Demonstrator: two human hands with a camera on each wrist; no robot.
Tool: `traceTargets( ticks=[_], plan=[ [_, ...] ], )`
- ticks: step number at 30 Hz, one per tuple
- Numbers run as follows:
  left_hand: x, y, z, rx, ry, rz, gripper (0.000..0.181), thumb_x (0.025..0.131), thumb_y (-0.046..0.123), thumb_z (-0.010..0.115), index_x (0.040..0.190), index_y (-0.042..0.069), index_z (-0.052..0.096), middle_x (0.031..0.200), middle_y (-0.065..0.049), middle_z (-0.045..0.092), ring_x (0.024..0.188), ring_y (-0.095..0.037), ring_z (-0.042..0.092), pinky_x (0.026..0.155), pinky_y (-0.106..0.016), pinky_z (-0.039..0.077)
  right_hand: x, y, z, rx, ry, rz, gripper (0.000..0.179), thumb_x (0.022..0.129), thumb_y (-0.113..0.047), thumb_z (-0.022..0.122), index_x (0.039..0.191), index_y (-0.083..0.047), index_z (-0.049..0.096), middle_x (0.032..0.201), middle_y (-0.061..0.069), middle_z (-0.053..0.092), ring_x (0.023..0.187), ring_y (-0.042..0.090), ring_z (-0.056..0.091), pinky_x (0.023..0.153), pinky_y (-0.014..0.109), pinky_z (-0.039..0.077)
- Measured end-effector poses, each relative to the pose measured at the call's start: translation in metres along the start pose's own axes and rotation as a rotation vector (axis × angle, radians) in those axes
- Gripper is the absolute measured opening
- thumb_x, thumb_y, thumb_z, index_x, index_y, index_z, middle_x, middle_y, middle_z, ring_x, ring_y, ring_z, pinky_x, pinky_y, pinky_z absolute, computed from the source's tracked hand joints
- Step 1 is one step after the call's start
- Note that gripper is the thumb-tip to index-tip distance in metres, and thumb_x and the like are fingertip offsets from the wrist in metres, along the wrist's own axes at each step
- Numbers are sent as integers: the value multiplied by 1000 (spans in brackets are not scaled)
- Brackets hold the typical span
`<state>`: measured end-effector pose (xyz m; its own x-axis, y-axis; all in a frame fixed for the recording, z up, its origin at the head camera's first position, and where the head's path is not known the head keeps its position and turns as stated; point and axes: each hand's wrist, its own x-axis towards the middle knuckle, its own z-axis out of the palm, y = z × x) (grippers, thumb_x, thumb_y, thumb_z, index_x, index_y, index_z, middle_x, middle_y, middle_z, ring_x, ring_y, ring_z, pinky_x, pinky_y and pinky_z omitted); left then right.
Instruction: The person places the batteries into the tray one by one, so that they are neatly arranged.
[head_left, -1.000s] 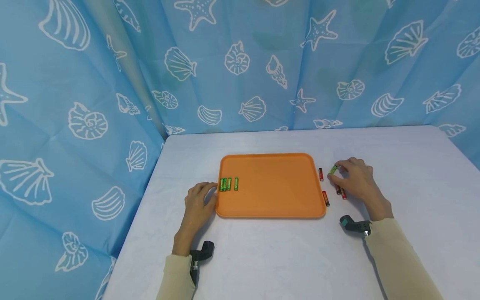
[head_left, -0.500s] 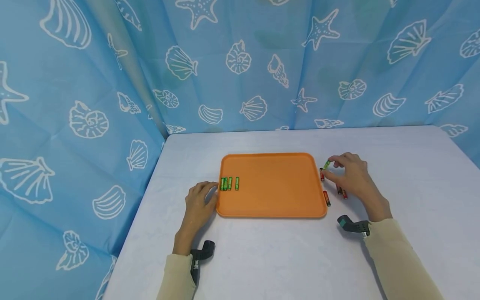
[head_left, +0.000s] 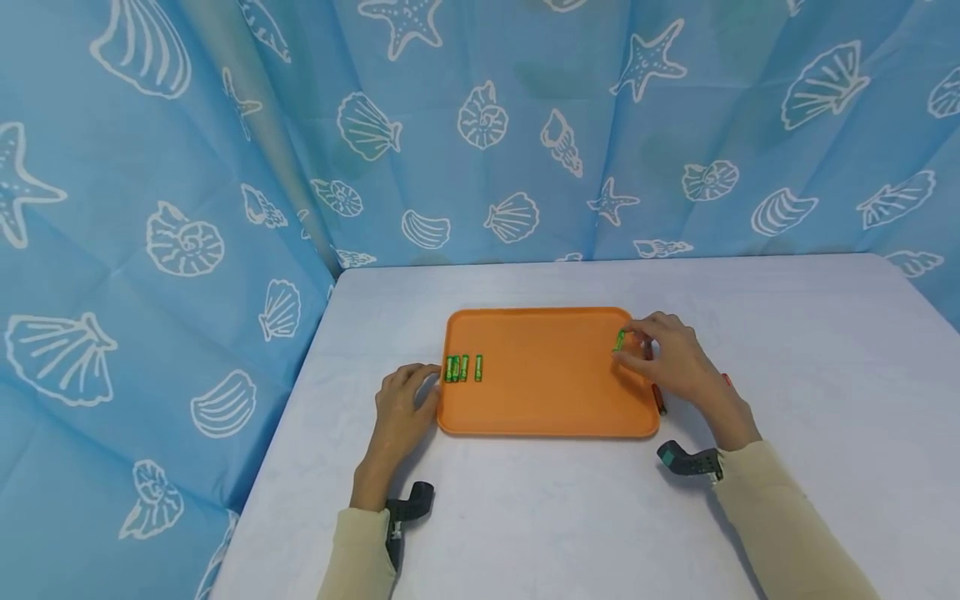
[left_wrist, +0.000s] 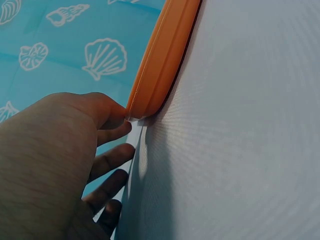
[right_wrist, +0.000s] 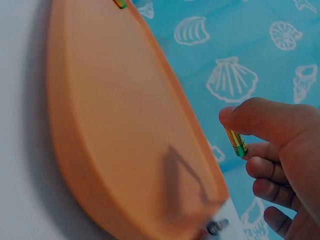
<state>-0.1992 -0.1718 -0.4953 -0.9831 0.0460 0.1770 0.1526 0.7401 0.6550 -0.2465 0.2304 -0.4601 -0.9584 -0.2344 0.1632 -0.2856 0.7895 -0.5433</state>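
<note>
My right hand (head_left: 671, 354) pinches a green battery (head_left: 619, 340) between thumb and fingertips, above the right end of an orange tray (head_left: 547, 425). In the right wrist view the held battery (right_wrist: 236, 142) shows gold and green, its upper end covered by a digit. My left hand (head_left: 401, 417) touches the tray's left edge, thumb and index finger apart; in the left wrist view the other fingers hang loosely beside the tray's side (left_wrist: 157, 70). Several green batteries (head_left: 464, 368) lie upright in a row inside the tray's left end.
Outside the tray's right edge lie dark and red batteries (head_left: 658, 400), partly hidden by my right hand and wrist. A white-covered table (head_left: 540, 508) carries everything. Behind and to the left hangs a blue shell-patterned curtain (head_left: 450, 167).
My right hand has moved left with the green battery, from beside the red batteries to over the tray's right end. My left hand stays at the tray's left edge.
</note>
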Motion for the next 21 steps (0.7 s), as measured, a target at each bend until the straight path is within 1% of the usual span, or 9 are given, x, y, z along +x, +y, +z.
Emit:
traceTargets(
  ticks=[2, 5, 9, 11, 15, 18, 21],
  plan=[
    [-1, 0, 0, -4, 0, -2, 32, 101, 22, 58, 132, 16, 64, 136, -11, 53, 134, -35, 38, 109, -57, 22, 1, -2, 5, 11, -7, -20, 47, 89, -34, 77, 122, -3, 64, 100, 10, 53, 96, 29, 44, 84, 47, 30],
    [-1, 0, 0, -6, 1, -2, 32, 101, 23, 57, 131, 16, 65, 136, -10, 54, 134, -35, 38, 109, -57, 22, 3, -8, 13, 32, 0, -46, 44, 87, -32, 79, 119, -5, 66, 97, 7, 54, 97, 27, 44, 85, 46, 29],
    [0, 0, -1, 4, 5, 2, 32, 101, 23, 57, 131, 16, 64, 136, -10, 54, 134, -35, 38, 110, -57, 22, 5, -17, 22, 64, 6, -84, 42, 85, -29, 81, 117, -6, 67, 98, 6, 56, 102, 26, 46, 87, 48, 30],
    [1, 0, -1, 10, 6, 1, 33, 101, 24, 58, 132, 16, 64, 136, -10, 54, 134, -35, 38, 110, -57, 23, 5, -21, 25, 77, 5, -113, 40, 85, -27, 82, 116, -6, 68, 98, 6, 57, 101, 26, 48, 87, 48, 30],
    [1, 0, 1, 12, 0, -1, 33, 101, 25, 58, 132, 17, 64, 137, -10, 53, 134, -34, 38, 109, -58, 23, 5, -28, 29, 79, -2, -133, 39, 84, -25, 83, 116, -8, 69, 99, 5, 56, 97, 24, 50, 89, 50, 33],
    [0, -1, 1, 15, -4, 1, 32, 101, 25, 57, 132, 17, 64, 137, -10, 53, 133, -34, 39, 108, -58, 24, 6, -33, 34, 77, -5, -140, 40, 83, -26, 84, 116, -9, 69, 98, 4, 57, 96, 23, 51, 89, 49, 36],
    [1, 0, 0, 16, 2, 12, 32, 101, 24, 57, 131, 16, 64, 136, -10, 54, 132, -34, 39, 108, -57, 25, 9, -38, 40, 79, -1, -169, 40, 82, -27, 84, 115, -10, 70, 96, 4, 57, 96, 23, 50, 87, 47, 40]
  ],
)
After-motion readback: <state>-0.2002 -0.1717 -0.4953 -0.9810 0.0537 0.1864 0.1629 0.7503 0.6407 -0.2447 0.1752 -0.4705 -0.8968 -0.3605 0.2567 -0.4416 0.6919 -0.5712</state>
